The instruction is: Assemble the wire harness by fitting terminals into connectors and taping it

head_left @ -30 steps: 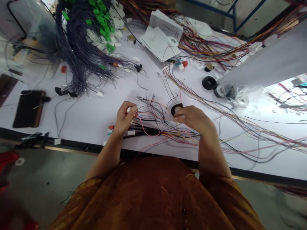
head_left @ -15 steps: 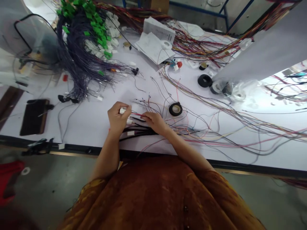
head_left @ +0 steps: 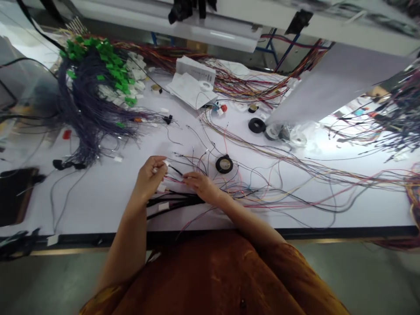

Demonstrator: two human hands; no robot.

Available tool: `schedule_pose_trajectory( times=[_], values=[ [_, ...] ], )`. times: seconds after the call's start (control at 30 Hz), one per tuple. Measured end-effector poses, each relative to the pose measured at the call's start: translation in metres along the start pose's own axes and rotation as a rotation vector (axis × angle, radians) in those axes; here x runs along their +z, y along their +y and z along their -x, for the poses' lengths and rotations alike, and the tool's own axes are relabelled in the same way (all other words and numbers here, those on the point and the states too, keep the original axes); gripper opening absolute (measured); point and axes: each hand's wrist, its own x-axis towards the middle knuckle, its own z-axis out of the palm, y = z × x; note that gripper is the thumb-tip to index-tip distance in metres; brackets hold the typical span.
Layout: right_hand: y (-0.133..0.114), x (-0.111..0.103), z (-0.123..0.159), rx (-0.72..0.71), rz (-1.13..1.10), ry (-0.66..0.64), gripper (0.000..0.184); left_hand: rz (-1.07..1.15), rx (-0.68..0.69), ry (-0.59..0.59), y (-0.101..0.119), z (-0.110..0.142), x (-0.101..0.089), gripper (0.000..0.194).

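Note:
My left hand (head_left: 149,178) is closed around a small white connector (head_left: 167,163), partly hidden by the fingers. A black wire (head_left: 176,170) runs from the connector to my right hand (head_left: 202,187), whose fingertips pinch it. Beneath both hands lie several black-sleeved cables (head_left: 177,202), one carrying a white tag (head_left: 163,206). Beyond my right hand, thin loose wires (head_left: 193,159) with bare or crimped ends fan out on the white table (head_left: 147,142). A roll of black tape (head_left: 224,164) rests just past that hand.
A heap of purple wires (head_left: 87,96) with green connectors (head_left: 111,65) fills the left. Papers (head_left: 192,89), another black tape roll (head_left: 257,125) and a plastic bag (head_left: 297,133) lie farther back. A phone (head_left: 15,197) sits at left; long wires (head_left: 315,170) stretch right.
The view has tilted up and shifted left, bringing an overhead rail into sight. The wire between my hands now shows black, where a red one showed before.

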Motion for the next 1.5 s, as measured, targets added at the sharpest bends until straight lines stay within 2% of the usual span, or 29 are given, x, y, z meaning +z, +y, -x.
schedule_pose_trajectory(
  times=[0.1,0.17,0.23,0.33,0.4,0.47,0.53,0.63,0.73,0.8,0.9,1.0,1.17,1.27,1.37,1.5],
  values=[
    [0.0,-0.014,0.011,-0.048,0.195,0.0,0.033,0.209,-0.029,0.088,0.001,-0.004,0.009,0.015],
    [0.004,-0.022,0.022,-0.054,0.301,-0.017,0.033,0.435,-0.135,0.145,-0.003,-0.006,0.015,0.019],
    [0.009,-0.027,0.034,-0.048,0.365,-0.04,0.035,0.583,-0.286,0.136,-0.01,-0.008,0.019,0.026],
    [0.008,-0.028,0.049,-0.004,0.405,-0.04,0.037,0.595,-0.388,0.146,-0.021,-0.008,0.021,0.028],
    [0.001,-0.033,0.053,0.008,0.387,-0.027,0.039,0.56,-0.37,0.179,-0.026,-0.007,0.019,0.027],
    [-0.005,-0.047,0.05,-0.006,0.333,0.043,0.042,0.529,-0.353,0.196,-0.027,-0.005,0.017,0.026],
    [-0.003,-0.073,0.037,-0.012,0.261,0.194,0.037,0.506,-0.35,0.191,-0.026,-0.004,0.017,0.025],
    [0.022,-0.122,-0.005,0.088,0.116,0.43,0.023,0.502,-0.337,0.16,-0.026,-0.003,0.019,0.027],
    [0.06,-0.16,-0.069,0.408,-0.123,0.484,0.017,0.487,-0.374,0.145,-0.026,-0.003,0.021,0.029],
    [0.08,-0.171,-0.114,0.589,-0.223,0.475,0.018,0.456,-0.397,0.151,-0.025,-0.003,0.022,0.031],
    [0.097,-0.168,-0.166,0.643,-0.205,0.425,0.02,0.448,-0.389,0.149,-0.024,-0.003,0.023,0.033],
    [0.101,-0.152,-0.192,0.631,-0.134,0.361,0.029,0.45,-0.421,0.129,-0.021,-0.003,0.022,0.035],
    [0.091,-0.119,-0.181,0.477,0.016,0.27,0.022,0.419,-0.45,0.124,-0.016,-0.003,0.022,0.038],
    [0.085,-0.11,-0.17,0.385,0.019,0.163,0.019,0.412,-0.474,0.096,-0.016,-0.002,0.022,0.041],
    [0.09,-0.121,-0.174,0.36,-0.023,0.123,0.012,0.411,-0.504,0.06,-0.017,-0.002,0.021,0.041],
    [0.104,-0.15,-0.184,0.542,-0.089,0.279,0.031,0.434,-0.49,0.038,-0.022,-0.001,0.02,0.04]
  ],
)
